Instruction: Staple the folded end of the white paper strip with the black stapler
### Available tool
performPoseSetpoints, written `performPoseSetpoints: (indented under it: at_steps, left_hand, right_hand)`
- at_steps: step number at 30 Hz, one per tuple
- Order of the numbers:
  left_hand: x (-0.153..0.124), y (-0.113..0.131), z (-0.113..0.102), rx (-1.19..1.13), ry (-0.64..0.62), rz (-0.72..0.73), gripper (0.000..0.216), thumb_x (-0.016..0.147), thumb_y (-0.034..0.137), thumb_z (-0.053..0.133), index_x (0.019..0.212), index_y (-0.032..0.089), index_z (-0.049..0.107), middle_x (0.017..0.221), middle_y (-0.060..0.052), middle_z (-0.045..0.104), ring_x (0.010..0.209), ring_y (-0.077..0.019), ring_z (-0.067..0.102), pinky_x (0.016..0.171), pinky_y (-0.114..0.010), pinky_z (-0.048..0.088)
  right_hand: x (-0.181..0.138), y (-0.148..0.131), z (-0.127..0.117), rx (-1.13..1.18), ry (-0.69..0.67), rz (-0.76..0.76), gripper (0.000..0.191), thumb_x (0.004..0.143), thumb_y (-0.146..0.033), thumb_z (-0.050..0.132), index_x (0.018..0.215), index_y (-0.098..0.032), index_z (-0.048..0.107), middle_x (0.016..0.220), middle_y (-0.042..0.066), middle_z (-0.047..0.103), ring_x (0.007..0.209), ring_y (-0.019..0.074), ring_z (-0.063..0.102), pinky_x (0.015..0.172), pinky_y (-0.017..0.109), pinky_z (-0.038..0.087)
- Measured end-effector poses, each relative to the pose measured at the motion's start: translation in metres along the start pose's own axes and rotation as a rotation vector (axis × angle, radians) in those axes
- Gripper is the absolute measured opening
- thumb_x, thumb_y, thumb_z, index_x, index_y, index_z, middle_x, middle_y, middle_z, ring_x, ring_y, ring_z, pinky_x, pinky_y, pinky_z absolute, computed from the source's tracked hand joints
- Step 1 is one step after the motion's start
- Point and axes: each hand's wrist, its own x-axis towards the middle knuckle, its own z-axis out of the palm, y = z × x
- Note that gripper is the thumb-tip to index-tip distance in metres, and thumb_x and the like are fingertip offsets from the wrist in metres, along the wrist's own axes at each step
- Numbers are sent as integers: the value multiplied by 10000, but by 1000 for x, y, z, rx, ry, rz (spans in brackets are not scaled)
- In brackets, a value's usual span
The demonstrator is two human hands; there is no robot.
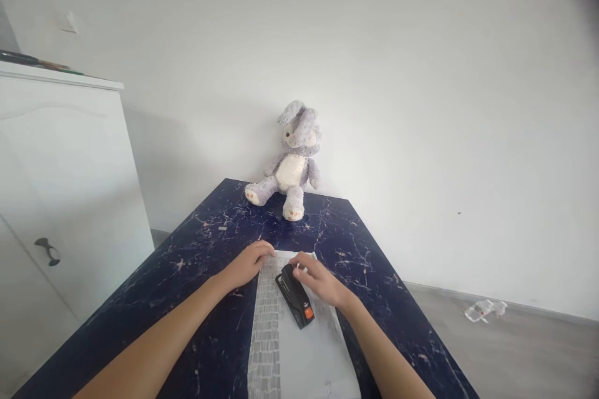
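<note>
A black stapler point(296, 299) with an orange patch at its near end lies slanted over the sheets of paper point(309, 358). My right hand point(321, 280) has its thumb and fingers curled round the stapler's far end. At the top left corner of the paper is my left hand point(250, 265), fingers closed together at the edge; the underside of that grip is hidden. Printed rows run down the paper's left side, while its lower middle is plain white.
The paper lies on a dark blue marbled table point(210, 324). A grey plush rabbit point(292, 168) sits at its far end against the wall. To the left stands a white cabinet point(70, 156). Clear plastic point(485, 310) lies on the floor at right.
</note>
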Motion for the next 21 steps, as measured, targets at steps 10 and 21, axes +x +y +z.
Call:
performPoseSetpoints:
  at_steps: [10,21]
  left_hand:
    - [-7,-4,5,272,-155,66,344,1001,278,521,1324,279,640,1445,-85,562,1342,-270,504,1131,-454,405]
    - [-6,-16,7,15,-112,-25,348,978,356,559,1294,298,691,1459,-86,565,1369,-280,498,1177,-454,354]
  right_hand:
    - [-6,-16,5,-185,-145,45,283,879,-337,698,1092,-202,570,1000,30,639,827,181,563,722,285,434]
    - [-11,-4,-28,236,-256,-22,428,905,-422,682,1282,-220,680,1221,75,705,1104,266,641,980,398,500]
